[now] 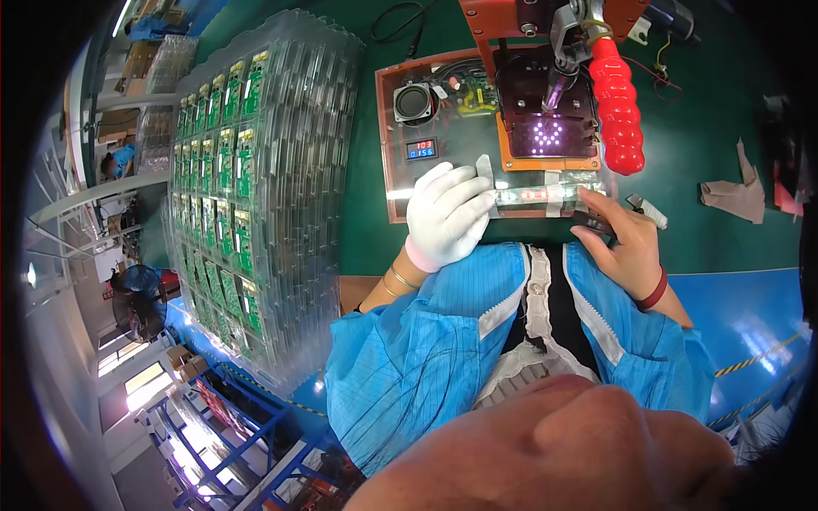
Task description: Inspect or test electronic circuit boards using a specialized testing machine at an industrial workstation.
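Observation:
My left hand point(449, 215), in a white glove, lies at the near edge of a clear-topped test box point(464, 157). Its fingers are stretched out side by side, and nothing shows in them. My bare right hand point(629, 245) is at the box's near right corner, index finger and thumb apart. The index fingertip meets the right end of a lit, clear strip point(532, 195) with reddish marks, taped along the front of the box. A small dark object point(594, 222) shows between that finger and thumb; whether it is gripped is unclear.
A toggle press with a red ribbed handle point(617, 106) rises over a lit dot display point(548, 134). The box holds a speaker point(414, 102) and a digital meter point(421, 148). Stacked clear trays of green circuit boards point(256, 196) stand left. A beige scrap point(737, 192) lies right.

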